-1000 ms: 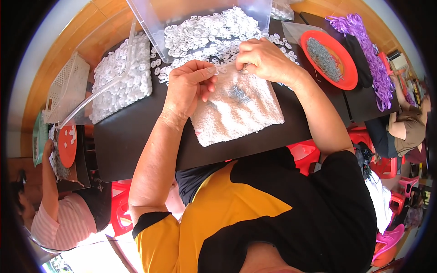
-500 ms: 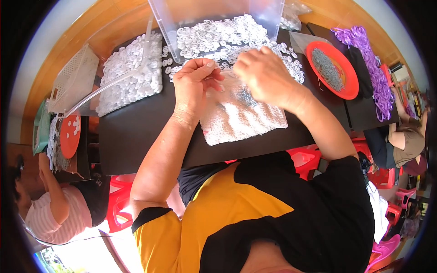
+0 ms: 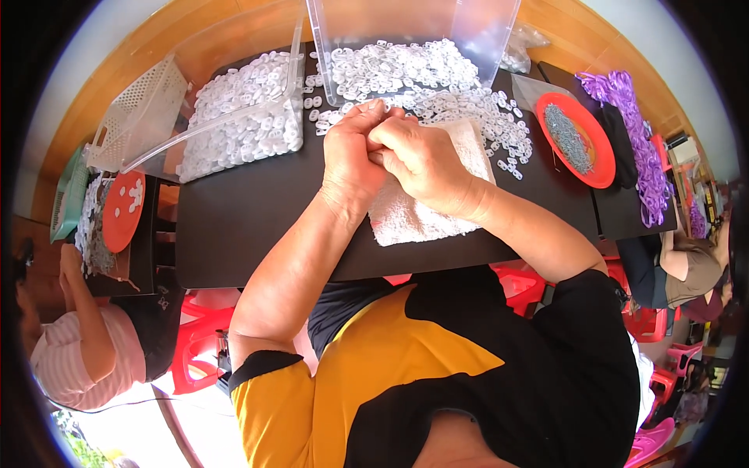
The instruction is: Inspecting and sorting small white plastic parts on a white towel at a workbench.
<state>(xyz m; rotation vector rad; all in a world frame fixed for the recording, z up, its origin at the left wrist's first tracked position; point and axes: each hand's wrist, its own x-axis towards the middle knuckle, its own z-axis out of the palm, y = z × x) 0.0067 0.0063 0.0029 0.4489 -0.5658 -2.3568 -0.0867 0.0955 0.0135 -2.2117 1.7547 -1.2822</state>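
Observation:
My left hand [image 3: 353, 156] and my right hand [image 3: 427, 165] meet above a white terry towel [image 3: 417, 222] on the dark table. The fingers of both are closed and pressed together at the tips. Whatever they pinch is hidden between them. Just beyond my fingers, small white oval plastic pieces [image 3: 503, 129] with holes lie loose on the table. More of these pieces fill the front of a clear plastic bin [image 3: 499, 51] tipped toward me. My right hand covers part of the towel.
At left stands a clear box [image 3: 292, 78] heaped with white pieces. To the right, a red plate [image 3: 601, 160] holds thin grey metal pieces [image 3: 567, 139], with purple ribbon [image 3: 651, 156] beyond. Another person [image 3: 94, 335] sits at far left beside a red plate [image 3: 123, 210].
My right hand has come down and left to meet my left hand, whose fingers have closed. The grey metal pieces seen on the towel are now hidden. The whole view has shifted slightly.

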